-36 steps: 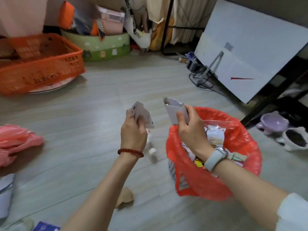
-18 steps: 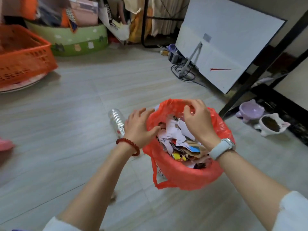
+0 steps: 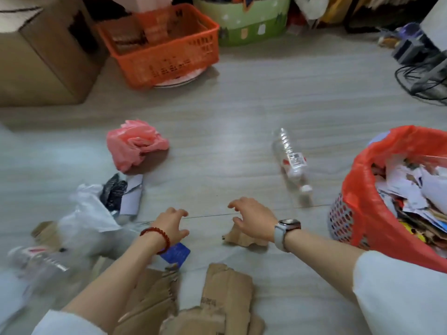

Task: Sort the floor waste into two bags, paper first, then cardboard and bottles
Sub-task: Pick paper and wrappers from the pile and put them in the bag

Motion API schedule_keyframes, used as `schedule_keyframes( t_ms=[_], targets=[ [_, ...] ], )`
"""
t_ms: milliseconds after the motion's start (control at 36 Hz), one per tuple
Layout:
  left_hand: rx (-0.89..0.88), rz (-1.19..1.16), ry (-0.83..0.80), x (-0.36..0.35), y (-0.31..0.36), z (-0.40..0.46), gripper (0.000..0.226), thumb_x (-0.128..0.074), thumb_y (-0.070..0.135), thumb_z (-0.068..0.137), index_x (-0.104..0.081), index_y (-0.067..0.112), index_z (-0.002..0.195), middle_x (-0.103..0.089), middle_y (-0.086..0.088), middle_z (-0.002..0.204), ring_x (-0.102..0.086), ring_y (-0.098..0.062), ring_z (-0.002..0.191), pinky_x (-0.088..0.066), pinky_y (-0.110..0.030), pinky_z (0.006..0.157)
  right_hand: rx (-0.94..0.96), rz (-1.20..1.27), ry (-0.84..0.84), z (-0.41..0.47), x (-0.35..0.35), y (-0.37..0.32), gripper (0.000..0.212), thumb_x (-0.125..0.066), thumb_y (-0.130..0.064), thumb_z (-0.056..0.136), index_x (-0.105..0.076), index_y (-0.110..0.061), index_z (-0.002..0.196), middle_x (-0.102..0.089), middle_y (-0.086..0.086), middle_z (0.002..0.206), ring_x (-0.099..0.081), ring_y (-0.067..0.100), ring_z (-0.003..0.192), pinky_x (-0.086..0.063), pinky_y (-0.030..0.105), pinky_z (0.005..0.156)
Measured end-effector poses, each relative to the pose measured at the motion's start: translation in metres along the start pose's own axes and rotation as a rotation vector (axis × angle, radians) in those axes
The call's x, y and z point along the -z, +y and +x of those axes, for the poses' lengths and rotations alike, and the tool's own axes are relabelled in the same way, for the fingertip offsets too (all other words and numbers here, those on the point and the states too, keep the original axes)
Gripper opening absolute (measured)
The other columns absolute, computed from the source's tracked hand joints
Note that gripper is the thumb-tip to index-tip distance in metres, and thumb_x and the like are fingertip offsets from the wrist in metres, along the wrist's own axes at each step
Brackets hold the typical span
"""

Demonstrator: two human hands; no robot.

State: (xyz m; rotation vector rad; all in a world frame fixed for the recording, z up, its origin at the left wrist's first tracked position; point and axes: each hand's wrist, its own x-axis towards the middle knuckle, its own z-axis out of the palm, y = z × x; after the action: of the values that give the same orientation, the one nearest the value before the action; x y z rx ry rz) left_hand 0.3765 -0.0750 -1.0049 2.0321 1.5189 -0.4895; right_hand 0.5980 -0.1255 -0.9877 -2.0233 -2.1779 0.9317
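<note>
The red bag (image 3: 362, 189) lines a perforated bin at the right and is full of torn paper (image 3: 408, 189). A crumpled pink bag (image 3: 134, 143) lies on the floor ahead left. A clear plastic bottle (image 3: 291, 160) lies between them. Torn cardboard pieces (image 3: 225, 296) lie near me, and a small scrap (image 3: 242, 236) sits under my right hand (image 3: 251, 220). My left hand (image 3: 171, 224) hovers above the floor beside a blue card (image 3: 177, 253). Both hands are empty with loosely curled fingers. A second bottle (image 3: 36, 259) and white plastic wrap (image 3: 89, 218) lie at the left.
An orange basket (image 3: 167, 44), a large cardboard box (image 3: 41, 52) and a green round tub (image 3: 244, 22) stand along the back. Cables and dark devices (image 3: 423, 68) lie at the back right. Grey plank floor (image 3: 229, 105) stretches between them and me.
Both hands have let go of the red bag's rim and dropped towards the floor. My view has swung left, bringing the pink bag, cardboard and second bottle into sight.
</note>
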Motion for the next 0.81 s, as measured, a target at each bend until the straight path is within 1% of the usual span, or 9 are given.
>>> schedule_keyframes(
  t_ms=[83,139,194,278,361,500,667,750,806],
  targets=[
    [0.078,0.057,-0.072,-0.017,-0.024,-0.004,0.077,-0.065,0.038,0.080,-0.024,0.024,0.143,-0.028,-0.011,0.145,-0.037,-0.028,0.129,-0.038,-0.039,0.105,0.008,-0.201,-0.107,0.007,-0.027,0.004,0.049,-0.045,-0.023,0.092,-0.034,-0.019,0.139,-0.040,0.009,0.135,-0.035,0.029,0.125,-0.034,0.041,0.097],
    [0.120,0.089,-0.089,-0.025,-0.034,-0.005,0.089,-0.068,0.041,0.076,-0.015,0.028,0.145,-0.017,-0.010,0.151,-0.025,-0.030,0.136,-0.034,-0.044,0.108,0.071,-0.295,-0.112,0.011,-0.039,0.004,0.049,-0.047,-0.025,0.091,-0.033,-0.018,0.138,-0.038,0.009,0.136,-0.034,0.030,0.125,-0.032,0.043,0.098],
    [0.135,0.159,-0.073,-0.033,-0.039,-0.006,0.091,-0.068,0.046,0.073,-0.013,0.032,0.144,-0.015,-0.006,0.151,-0.021,-0.028,0.138,-0.030,-0.047,0.108,0.163,-0.356,-0.094,0.015,-0.048,0.001,0.048,-0.046,-0.024,0.092,-0.033,-0.018,0.137,-0.036,0.009,0.138,-0.033,0.030,0.126,-0.030,0.043,0.099],
    [0.110,0.308,-0.016,-0.041,-0.041,-0.004,0.086,-0.068,0.051,0.069,-0.021,0.031,0.139,-0.029,-0.004,0.140,-0.029,-0.026,0.130,-0.031,-0.044,0.102,0.248,-0.361,-0.081,0.024,-0.057,-0.007,0.049,-0.046,-0.022,0.092,-0.031,-0.019,0.138,-0.035,0.008,0.140,-0.033,0.028,0.127,-0.028,0.041,0.101],
    [0.111,0.322,0.020,-0.044,-0.040,0.002,0.086,-0.073,0.050,0.065,-0.026,0.028,0.133,-0.037,-0.003,0.132,-0.035,-0.024,0.123,-0.032,-0.039,0.099,0.266,-0.325,-0.081,0.031,-0.065,-0.019,0.050,-0.049,-0.028,0.092,-0.032,-0.019,0.138,-0.037,0.007,0.138,-0.036,0.027,0.126,-0.029,0.040,0.102],
    [0.079,0.323,0.023,-0.043,-0.044,0.012,0.084,-0.076,0.054,0.060,-0.033,0.025,0.125,-0.043,-0.001,0.128,-0.038,-0.022,0.120,-0.031,-0.037,0.100,0.249,-0.281,-0.113,0.035,-0.082,-0.035,0.046,-0.050,-0.031,0.092,-0.039,-0.014,0.134,-0.042,0.009,0.133,-0.038,0.027,0.122,-0.031,0.039,0.103],
    [0.106,0.277,-0.020,-0.040,-0.049,0.014,0.079,-0.075,0.057,0.057,-0.036,0.027,0.119,-0.044,-0.002,0.123,-0.038,-0.023,0.118,-0.029,-0.037,0.100,0.203,-0.194,-0.113,0.035,-0.094,-0.051,0.044,-0.050,-0.033,0.092,-0.044,-0.012,0.131,-0.043,0.008,0.130,-0.038,0.026,0.121,-0.031,0.036,0.100],
    [0.103,0.197,-0.016,-0.037,-0.050,0.014,0.067,-0.077,0.049,0.060,-0.039,0.026,0.110,-0.045,-0.001,0.114,-0.042,-0.022,0.111,-0.031,-0.037,0.096,0.169,-0.156,-0.115,0.033,-0.102,-0.057,0.044,-0.050,-0.037,0.091,-0.046,-0.014,0.128,-0.044,0.007,0.128,-0.038,0.025,0.119,-0.032,0.037,0.099],
    [0.088,0.036,0.025,-0.034,-0.053,0.014,0.049,-0.076,0.034,0.067,-0.039,0.023,0.098,-0.045,0.000,0.102,-0.048,-0.022,0.098,-0.037,-0.033,0.087,0.137,-0.109,-0.111,0.032,-0.106,-0.061,0.042,-0.050,-0.037,0.090,-0.047,-0.014,0.126,-0.045,0.006,0.125,-0.039,0.024,0.118,-0.033,0.038,0.097]
  ],
)
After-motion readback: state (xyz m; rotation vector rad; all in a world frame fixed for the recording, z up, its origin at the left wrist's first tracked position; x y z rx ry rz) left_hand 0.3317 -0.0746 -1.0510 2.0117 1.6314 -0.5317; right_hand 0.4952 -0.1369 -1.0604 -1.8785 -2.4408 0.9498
